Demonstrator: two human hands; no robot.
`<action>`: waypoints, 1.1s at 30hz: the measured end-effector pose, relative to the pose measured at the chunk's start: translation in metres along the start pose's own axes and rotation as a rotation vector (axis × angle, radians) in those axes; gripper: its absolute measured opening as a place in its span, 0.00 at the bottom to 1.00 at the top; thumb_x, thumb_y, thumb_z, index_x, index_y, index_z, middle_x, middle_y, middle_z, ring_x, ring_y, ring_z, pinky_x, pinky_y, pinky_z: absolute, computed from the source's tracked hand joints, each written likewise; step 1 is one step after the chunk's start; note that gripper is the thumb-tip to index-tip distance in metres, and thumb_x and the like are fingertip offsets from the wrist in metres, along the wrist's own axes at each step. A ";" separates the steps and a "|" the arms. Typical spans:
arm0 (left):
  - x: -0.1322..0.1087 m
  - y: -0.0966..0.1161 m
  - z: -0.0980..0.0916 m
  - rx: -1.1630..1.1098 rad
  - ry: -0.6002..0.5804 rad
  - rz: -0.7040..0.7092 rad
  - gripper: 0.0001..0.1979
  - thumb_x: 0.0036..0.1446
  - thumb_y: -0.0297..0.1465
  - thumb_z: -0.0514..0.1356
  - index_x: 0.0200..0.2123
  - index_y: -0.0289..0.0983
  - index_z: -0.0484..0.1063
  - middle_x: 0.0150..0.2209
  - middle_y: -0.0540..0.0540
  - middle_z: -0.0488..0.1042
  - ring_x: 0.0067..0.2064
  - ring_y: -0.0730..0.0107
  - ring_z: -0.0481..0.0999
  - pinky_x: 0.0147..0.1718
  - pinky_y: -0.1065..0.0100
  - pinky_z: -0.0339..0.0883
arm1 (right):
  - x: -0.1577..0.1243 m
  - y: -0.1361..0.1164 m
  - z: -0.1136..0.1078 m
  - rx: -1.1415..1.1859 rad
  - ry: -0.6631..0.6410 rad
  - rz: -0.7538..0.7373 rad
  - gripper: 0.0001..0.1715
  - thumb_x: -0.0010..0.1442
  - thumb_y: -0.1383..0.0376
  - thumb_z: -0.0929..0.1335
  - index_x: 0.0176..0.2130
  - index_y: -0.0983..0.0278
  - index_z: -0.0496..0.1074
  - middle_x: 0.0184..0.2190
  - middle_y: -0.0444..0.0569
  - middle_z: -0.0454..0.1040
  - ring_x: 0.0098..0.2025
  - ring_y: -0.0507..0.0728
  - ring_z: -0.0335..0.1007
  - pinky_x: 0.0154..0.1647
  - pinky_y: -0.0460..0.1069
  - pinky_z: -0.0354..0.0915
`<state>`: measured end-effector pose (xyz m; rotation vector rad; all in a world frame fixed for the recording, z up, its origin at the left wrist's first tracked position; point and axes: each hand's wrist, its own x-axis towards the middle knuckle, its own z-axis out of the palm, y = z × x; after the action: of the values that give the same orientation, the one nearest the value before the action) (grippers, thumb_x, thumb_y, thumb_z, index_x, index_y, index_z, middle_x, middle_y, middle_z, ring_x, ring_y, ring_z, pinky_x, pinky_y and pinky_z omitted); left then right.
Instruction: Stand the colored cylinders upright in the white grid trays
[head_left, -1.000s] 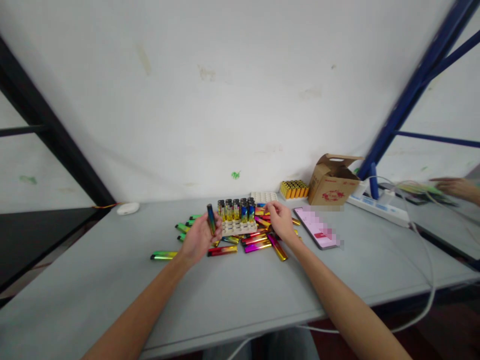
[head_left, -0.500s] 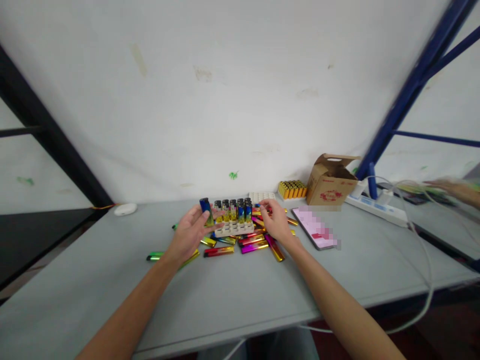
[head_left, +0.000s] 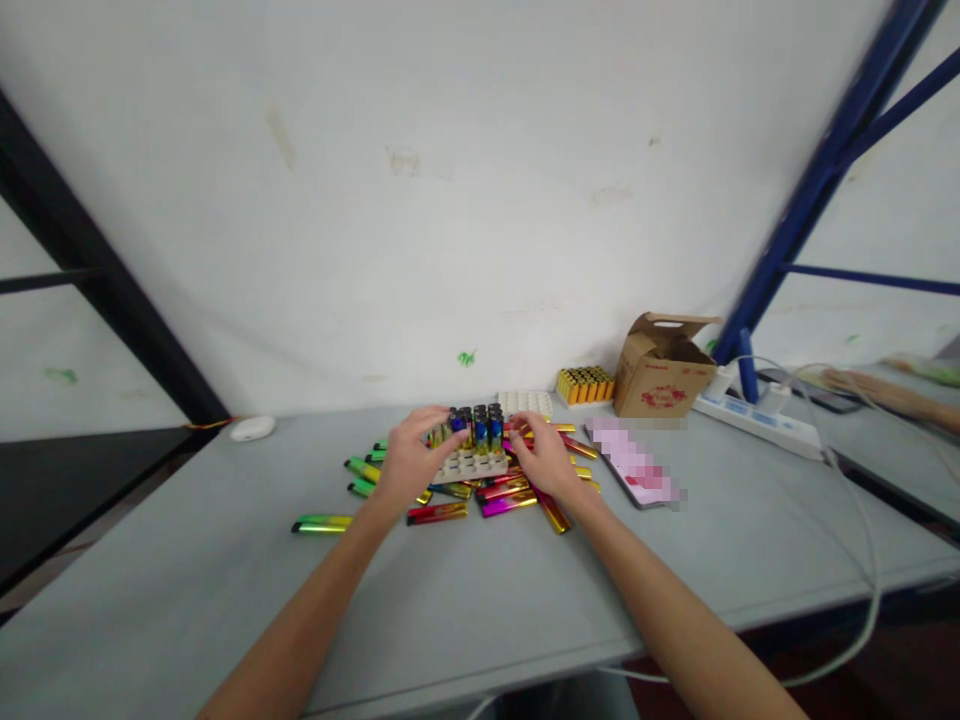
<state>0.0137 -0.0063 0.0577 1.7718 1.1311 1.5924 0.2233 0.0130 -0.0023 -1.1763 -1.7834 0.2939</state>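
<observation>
My left hand [head_left: 411, 458] is at the left side of a pale tray with holes [head_left: 474, 466], its thumb and fingers around a blue-and-yellow lighter [head_left: 457, 424] held upright over the tray. Several blue-and-yellow lighters [head_left: 481, 434] with dark tops stand in the tray's back holes, while front holes show bare. My right hand [head_left: 543, 456] hovers at the tray's right side, fingers curved and apart, with nothing visible in them. Around the tray lie loose shiny lighters: green ones [head_left: 322, 524] at the left, red ones [head_left: 437, 513] in front, purple ones [head_left: 510, 500] at the right.
Behind are another pale tray [head_left: 525, 403], a block of upright yellow cylinders [head_left: 585, 384] and an open cardboard box [head_left: 664, 370]. A phone [head_left: 634, 465] lies right, near a power strip [head_left: 761, 422] with cables. A white object [head_left: 253, 428] sits left. Another person's hand [head_left: 862, 385] shows far right.
My left hand has moved right, bringing the blue-and-yellow lighter from beside the tray to over it. My right hand has shifted slightly, staying by the tray's right side.
</observation>
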 end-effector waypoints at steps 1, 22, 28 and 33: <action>0.000 -0.002 0.000 0.009 0.004 0.016 0.12 0.37 0.34 0.73 0.29 0.40 0.80 0.36 0.43 0.78 0.44 0.53 0.74 0.56 0.52 0.61 | 0.000 0.000 0.001 -0.003 -0.011 0.004 0.12 0.61 0.64 0.62 0.45 0.64 0.68 0.44 0.54 0.74 0.47 0.60 0.69 0.50 0.56 0.63; -0.002 -0.040 -0.003 0.488 -0.103 0.427 0.10 0.55 0.38 0.63 0.37 0.39 0.75 0.54 0.40 0.68 0.60 0.50 0.63 0.57 0.48 0.59 | -0.002 -0.004 0.001 -0.008 -0.114 0.032 0.20 0.62 0.64 0.62 0.54 0.63 0.64 0.48 0.56 0.74 0.49 0.60 0.70 0.52 0.56 0.63; -0.002 -0.042 0.000 0.599 -0.046 0.499 0.11 0.54 0.38 0.63 0.40 0.40 0.76 0.57 0.40 0.63 0.63 0.46 0.56 0.60 0.45 0.52 | -0.003 -0.006 0.003 -0.032 -0.130 0.032 0.22 0.61 0.66 0.62 0.55 0.64 0.63 0.48 0.56 0.74 0.50 0.61 0.70 0.53 0.57 0.63; -0.001 -0.040 -0.002 0.599 -0.046 0.463 0.18 0.56 0.38 0.63 0.49 0.40 0.71 0.58 0.38 0.62 0.62 0.48 0.58 0.60 0.48 0.52 | -0.002 -0.006 0.003 -0.044 -0.120 0.042 0.24 0.61 0.66 0.62 0.56 0.65 0.62 0.51 0.58 0.72 0.51 0.62 0.69 0.54 0.57 0.62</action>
<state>0.0019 0.0135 0.0250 2.6001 1.3400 1.5361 0.2178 0.0090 -0.0014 -1.2514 -1.8788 0.3584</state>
